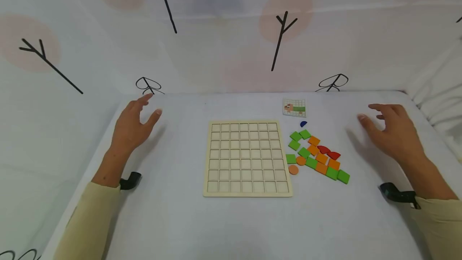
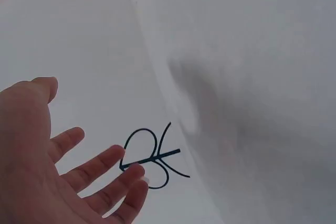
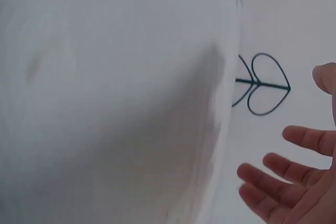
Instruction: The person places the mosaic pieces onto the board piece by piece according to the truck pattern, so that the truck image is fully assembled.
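Tiles (image 1: pixel 321 158) at three o'clock from the board (image 1: pixel 244 144) might scatter if brushed by left grip (image 1: pixel 131 128) or right grip (image 1: pixel 397 133), both empty, loosely spread.

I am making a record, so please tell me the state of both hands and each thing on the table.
Left hand: raised, holding nothing
Right hand: raised, holding nothing
Board: flat, squares unfilled
Card: flat, picture side up
Green pieces: loose, beside board
Orange pieces: loose, beside board
Red pieces: loose
Blue piece: loose, apart
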Motion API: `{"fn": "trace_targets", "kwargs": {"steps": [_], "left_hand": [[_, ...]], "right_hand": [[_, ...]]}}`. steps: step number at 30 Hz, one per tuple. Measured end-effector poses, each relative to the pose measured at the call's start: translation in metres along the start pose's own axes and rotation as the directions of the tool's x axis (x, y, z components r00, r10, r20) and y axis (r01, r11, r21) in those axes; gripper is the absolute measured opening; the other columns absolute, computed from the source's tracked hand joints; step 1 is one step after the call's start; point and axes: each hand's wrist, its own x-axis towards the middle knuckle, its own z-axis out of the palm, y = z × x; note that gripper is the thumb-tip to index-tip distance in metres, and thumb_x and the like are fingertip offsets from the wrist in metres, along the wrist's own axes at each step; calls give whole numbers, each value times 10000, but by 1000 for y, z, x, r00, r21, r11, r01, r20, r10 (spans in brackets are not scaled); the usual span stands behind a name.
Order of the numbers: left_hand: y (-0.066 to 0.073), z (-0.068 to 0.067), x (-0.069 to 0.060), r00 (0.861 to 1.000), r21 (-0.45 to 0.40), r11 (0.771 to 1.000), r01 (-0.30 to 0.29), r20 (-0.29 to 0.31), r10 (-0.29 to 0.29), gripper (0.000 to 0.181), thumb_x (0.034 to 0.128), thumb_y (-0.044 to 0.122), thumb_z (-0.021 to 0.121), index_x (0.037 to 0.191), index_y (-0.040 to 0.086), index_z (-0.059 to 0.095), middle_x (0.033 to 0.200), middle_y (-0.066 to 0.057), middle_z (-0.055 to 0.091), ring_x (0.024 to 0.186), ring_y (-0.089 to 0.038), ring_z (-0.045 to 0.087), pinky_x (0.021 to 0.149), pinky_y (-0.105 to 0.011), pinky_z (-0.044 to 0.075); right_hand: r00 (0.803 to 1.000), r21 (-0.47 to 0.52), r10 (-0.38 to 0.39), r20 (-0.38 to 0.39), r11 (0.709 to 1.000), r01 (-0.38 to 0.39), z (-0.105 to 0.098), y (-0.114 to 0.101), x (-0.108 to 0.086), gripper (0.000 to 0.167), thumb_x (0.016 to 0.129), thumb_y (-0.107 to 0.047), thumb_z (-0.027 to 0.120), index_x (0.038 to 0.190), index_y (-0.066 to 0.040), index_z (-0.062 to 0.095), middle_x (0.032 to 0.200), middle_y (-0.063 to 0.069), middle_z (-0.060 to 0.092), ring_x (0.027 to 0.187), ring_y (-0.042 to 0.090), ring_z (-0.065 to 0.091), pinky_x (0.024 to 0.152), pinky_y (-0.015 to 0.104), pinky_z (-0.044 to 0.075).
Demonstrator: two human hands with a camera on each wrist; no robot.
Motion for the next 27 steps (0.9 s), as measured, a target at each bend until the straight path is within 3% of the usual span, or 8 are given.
{"fn": "trace_targets", "kwargs": {"steps": [7, 14, 21, 27], "left_hand": [[14, 13, -17, 996, -78, 994, -80, 23, 82, 618, 1062, 470, 629, 1587, 175, 490, 1472, -143, 572, 1339, -359, 547, 1046, -600, 481], [39, 26, -40, 980, -56, 986, -156, 113, 161, 607, 1042, 402, 696, 1569, 162, 517, 1575, -79, 511, 1427, -326, 510, 1109, -590, 464], [59, 34, -64, 943, -65, 972, -224, 238, 233, 653, 1024, 456, 707, 1582, 189, 498, 1597, -9, 500, 1494, -274, 458, 1178, -551, 409], [74, 41, -89, 894, -24, 960, -278, 359, 268, 708, 977, 489, 753, 1568, 183, 512, 1585, 30, 511, 1481, -251, 479, 1169, -545, 422]], "right_hand": [[995, 39, -99, 6, 994, 99, 12, -26, -4, 546, 1066, -329, 630, 1482, 9, 530, 1435, 351, 439, 1212, 566, 501, 940, 746, 462], [980, 86, -192, 51, 978, 187, 22, -56, -6, 516, 1031, -237, 699, 1472, -16, 547, 1368, 286, 534, 1214, 517, 548, 960, 720, 487], [964, 114, -243, 108, 966, 231, 33, -78, -5, 465, 1001, -192, 736, 1411, -19, 603, 1337, 244, 585, 1204, 469, 571, 985, 680, 506], [931, 119, -286, 225, 957, 266, 41, -87, -1, 430, 1002, -216, 735, 1363, -5, 635, 1343, 212, 600, 1201, 425, 588, 991, 639, 528]]}}
